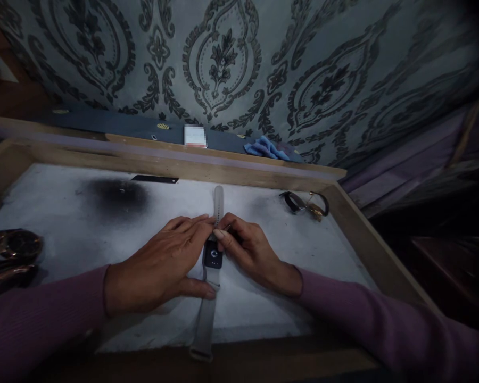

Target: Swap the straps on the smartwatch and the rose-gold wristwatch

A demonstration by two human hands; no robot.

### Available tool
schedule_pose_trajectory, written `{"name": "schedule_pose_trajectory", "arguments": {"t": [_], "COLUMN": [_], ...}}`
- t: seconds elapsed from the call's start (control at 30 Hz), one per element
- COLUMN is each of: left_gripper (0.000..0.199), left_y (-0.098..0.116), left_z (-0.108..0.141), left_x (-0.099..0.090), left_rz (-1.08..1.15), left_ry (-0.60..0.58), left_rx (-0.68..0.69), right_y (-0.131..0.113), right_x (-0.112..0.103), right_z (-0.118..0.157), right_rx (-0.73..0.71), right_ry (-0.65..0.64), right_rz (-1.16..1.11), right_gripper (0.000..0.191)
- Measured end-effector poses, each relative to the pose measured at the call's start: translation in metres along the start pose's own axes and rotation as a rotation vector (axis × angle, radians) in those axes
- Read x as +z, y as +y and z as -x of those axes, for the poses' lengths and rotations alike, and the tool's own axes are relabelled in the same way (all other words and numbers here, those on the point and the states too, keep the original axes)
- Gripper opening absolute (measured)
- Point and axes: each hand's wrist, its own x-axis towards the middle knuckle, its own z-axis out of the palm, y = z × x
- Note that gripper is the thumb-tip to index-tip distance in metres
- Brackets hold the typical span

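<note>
A smartwatch [213, 255] with a dark lit screen and a pale strap [203, 324] lies lengthwise on the white bottom of a wooden tray. My left hand [159, 266] rests over its left side, fingers across the upper strap and thumb on the lower strap below the screen. My right hand [253, 247] is at the upper edge of the screen, thumb and index finger pinched around a small thin item that I cannot make out.
Large watches [19, 244] lie at the left. A dark flat blade [155, 179] sits near the back wall. Another watch [297, 203] and a strap with gold parts [316, 210] are back right. Beyond the wooden rim [163, 154] lies a blue cloth [266, 148].
</note>
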Motion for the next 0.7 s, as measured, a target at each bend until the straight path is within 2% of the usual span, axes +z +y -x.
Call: {"name": "schedule_pose_trajectory", "arguments": {"t": [0.7], "left_gripper": [0.074], "left_y": [-0.0008], "left_z": [-0.0009], "left_x": [-0.0004], "left_rz": [-0.001], "left_ry": [-0.007], "left_rx": [0.005], "right_y": [-0.0030], "right_x": [-0.0003], "right_z": [-0.0007], "right_rx": [-0.027], "right_ry": [0.010], "right_rz": [0.068], "right_gripper": [0.018]}}
